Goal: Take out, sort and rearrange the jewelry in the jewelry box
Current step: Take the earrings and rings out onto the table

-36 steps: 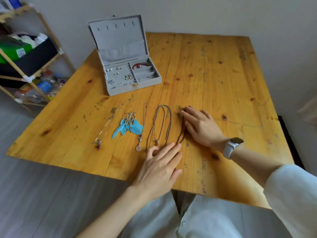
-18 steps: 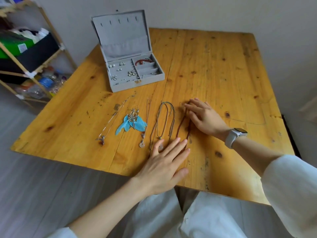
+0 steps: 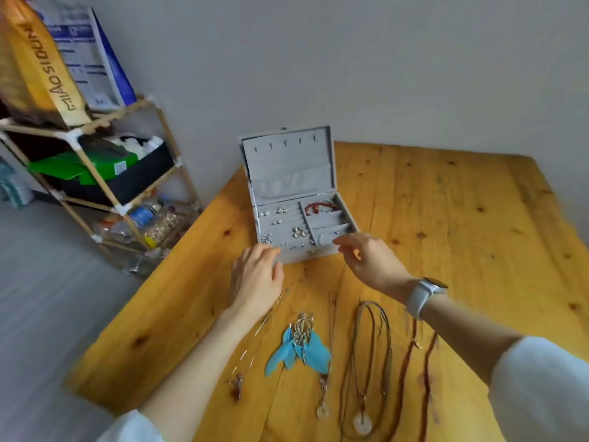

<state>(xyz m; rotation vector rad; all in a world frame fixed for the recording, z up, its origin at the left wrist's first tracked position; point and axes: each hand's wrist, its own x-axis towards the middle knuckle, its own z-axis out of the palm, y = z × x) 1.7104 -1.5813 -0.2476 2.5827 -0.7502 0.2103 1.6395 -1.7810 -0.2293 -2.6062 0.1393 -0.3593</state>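
The grey jewelry box (image 3: 294, 183) stands open at the table's far left, lid upright. Small silver earrings (image 3: 299, 232) lie in its left section and a red bead bracelet (image 3: 315, 208) in the back right compartment. My left hand (image 3: 256, 277) reaches the box's front left corner with relaxed fingers. At the front right corner my right hand (image 3: 369, 260), with a white watch on its wrist, hovers and holds nothing. Laid out in a row near me are a silver chain (image 3: 251, 355), blue feather earrings (image 3: 299, 349), a pendant necklace (image 3: 323, 409), a cord necklace (image 3: 363, 421) and a red-brown bead strand (image 3: 427, 362).
The wooden table (image 3: 462, 224) stands against a grey wall. Left of it is a wooden shelf rack (image 3: 95, 161) with bags, a green box and plastic bottles. Grey floor lies below the table's left edge.
Both hands left the necklaces near the table's front and moved forward to the box's front corners. The camera tilted up and left toward the box.
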